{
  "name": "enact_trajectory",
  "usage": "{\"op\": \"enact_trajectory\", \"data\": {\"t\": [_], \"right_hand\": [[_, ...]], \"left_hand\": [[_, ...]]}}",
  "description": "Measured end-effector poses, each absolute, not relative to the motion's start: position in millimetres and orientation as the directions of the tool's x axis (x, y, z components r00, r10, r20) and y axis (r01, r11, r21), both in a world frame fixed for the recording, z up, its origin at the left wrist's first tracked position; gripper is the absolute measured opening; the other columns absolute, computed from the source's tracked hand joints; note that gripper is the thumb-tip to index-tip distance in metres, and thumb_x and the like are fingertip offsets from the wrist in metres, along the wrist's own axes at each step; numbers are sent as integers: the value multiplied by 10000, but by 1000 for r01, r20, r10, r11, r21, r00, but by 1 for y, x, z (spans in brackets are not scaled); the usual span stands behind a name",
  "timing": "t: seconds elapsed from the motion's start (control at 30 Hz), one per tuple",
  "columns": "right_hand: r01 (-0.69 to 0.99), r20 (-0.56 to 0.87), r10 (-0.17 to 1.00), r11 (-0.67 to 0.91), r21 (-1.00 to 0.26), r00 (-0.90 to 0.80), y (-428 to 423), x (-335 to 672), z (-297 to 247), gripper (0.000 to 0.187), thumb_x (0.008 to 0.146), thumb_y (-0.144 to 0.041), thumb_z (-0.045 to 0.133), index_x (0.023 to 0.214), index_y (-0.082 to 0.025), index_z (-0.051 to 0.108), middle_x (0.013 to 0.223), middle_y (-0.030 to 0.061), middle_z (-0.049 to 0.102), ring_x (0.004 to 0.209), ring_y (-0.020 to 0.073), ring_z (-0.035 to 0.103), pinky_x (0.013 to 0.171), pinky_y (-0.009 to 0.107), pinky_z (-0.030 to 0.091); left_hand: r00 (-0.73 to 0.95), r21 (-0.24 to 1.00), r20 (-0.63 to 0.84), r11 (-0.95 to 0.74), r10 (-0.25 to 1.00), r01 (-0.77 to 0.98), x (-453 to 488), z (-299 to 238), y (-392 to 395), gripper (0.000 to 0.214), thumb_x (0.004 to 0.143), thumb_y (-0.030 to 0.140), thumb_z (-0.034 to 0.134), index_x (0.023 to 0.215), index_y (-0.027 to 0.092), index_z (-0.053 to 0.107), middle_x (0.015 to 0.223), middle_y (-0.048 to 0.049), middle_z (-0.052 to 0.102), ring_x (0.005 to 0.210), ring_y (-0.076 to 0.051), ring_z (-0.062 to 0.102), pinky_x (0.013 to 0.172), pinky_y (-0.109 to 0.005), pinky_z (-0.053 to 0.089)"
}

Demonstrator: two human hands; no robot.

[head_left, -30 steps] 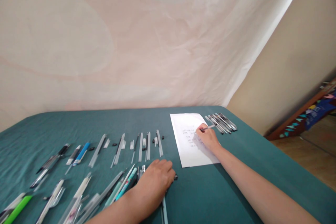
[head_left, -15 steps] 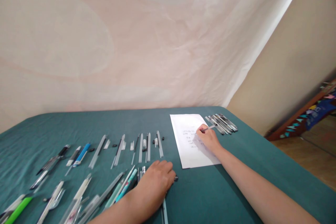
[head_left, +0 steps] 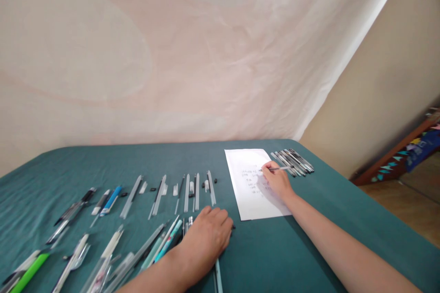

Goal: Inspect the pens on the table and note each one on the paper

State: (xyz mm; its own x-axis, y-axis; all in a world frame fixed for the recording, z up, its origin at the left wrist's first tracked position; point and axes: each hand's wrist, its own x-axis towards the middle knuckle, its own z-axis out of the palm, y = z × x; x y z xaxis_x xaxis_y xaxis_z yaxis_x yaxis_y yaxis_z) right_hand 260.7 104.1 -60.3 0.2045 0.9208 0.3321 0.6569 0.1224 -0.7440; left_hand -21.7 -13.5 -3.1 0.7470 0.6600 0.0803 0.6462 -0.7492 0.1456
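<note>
My right hand (head_left: 277, 182) is closed around a slim pen (head_left: 280, 168), its tip at the handwriting on a white sheet of paper (head_left: 235, 165). The hand's edge rests on the sheet. Nearer to me, my left hand (head_left: 210, 231) lies curled on the table, left of the paper. A small dark end (head_left: 233, 227) pokes out past its fingers; the rest is hidden beneath the hand. A pale blue stick-like piece (head_left: 218, 277) shows below the wrist. Beside that forearm lie turquoise pens (head_left: 168, 240) and a clear pen barrel (head_left: 137, 256).
Black and clear pens (head_left: 292, 162) lie in a bundle right of the paper. Pen barrels (head_left: 187, 192), refills and caps form a row across the green tablecloth (head_left: 165, 160). A bright green pen (head_left: 30, 272) lies front left. Behind the table hangs a pale curtain (head_left: 172, 55).
The pen in my right hand has tipped to lie flatter, and its tip has shifted slightly on the paper. My left hand stays in place. The whole view has drifted a little.
</note>
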Motion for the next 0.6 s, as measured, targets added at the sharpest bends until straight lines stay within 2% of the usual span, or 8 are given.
{"op": "enact_trajectory", "data": {"t": [0.07, 0.13, 0.2, 0.23, 0.3, 0.37, 0.47, 0.6], "right_hand": [[620, 335, 925, 158, -769, 180, 104, 260, -59, 282, 823, -413, 452, 860, -181, 609, 654, 7, 623, 534, 148, 539, 524, 249, 388], [591, 354, 922, 198, -782, 158, 103, 257, -57, 331, 823, -453, 469, 899, -171, 623, 750, 37, 655, 600, 160, 567, 576, 263, 420], [571, 380, 912, 233, -787, 152, 102, 255, -53, 353, 804, -477, 504, 888, -162, 641, 829, 64, 665, 699, 185, 585, 649, 288, 437], [562, 392, 907, 246, -789, 153, 102, 253, -51, 360, 794, -484, 520, 880, -159, 648, 864, 76, 666, 749, 199, 587, 678, 301, 441], [541, 406, 901, 268, -797, 152, 98, 251, -44, 385, 784, -498, 534, 918, -159, 658, 919, 91, 662, 815, 220, 582, 681, 315, 449], [465, 375, 915, 271, -843, 147, 90, 247, -34, 434, 797, -509, 525, 1039, -169, 644, 956, 99, 654, 808, 217, 577, 596, 297, 447], [130, 204, 976, 193, -973, 74, 66, 236, -16, 464, 826, -510, 509, 1140, -182, 606, 977, 107, 638, 774, 204, 568, 495, 263, 406], [-98, 83, 997, 82, -992, -1, 20, 211, -2, 251, 805, -405, 610, 955, -206, 639, 648, 13, 539, 550, 133, 462, 445, 243, 324]], "left_hand": [[669, 368, 167, -676, 724, 639, -21, 1, -13, 150, 893, 172, 445, 939, 178, 587, 892, -58, 593, 863, -209, 538, 805, -358, 393], [534, 693, 164, -482, 829, 536, -19, 5, -12, 111, 872, 194, 473, 922, 176, 571, 870, -45, 603, 819, -180, 542, 757, -313, 411], [429, 948, 4, -140, 903, 286, -17, 7, -10, 78, 855, 208, 478, 892, 165, 531, 803, -32, 612, 670, -133, 529, 631, -257, 417], [417, 991, -93, 45, 904, 125, -16, 7, -9, 75, 845, 210, 478, 896, 163, 507, 786, -29, 619, 583, -107, 501, 563, -235, 402], [423, 944, -192, 285, 886, -168, -17, 6, -5, 121, 818, 212, 515, 922, 161, 478, 767, -25, 626, 494, -74, 465, 504, -209, 382], [428, 857, -207, 374, 879, -354, -20, 2, 0, 238, 782, 206, 590, 987, 159, 477, 760, -23, 629, 499, -69, 500, 518, -204, 409], [429, 784, -196, 404, 882, -471, -25, -4, 7, 296, 771, 205, 666, 1010, 149, 501, 819, -48, 645, 596, -90, 587, 583, -218, 468], [403, 769, -226, 416, 887, -486, -29, -12, 11, 175, 820, 227, 649, 869, 139, 506, 868, -75, 663, 637, -101, 627, 618, -224, 503]]}}
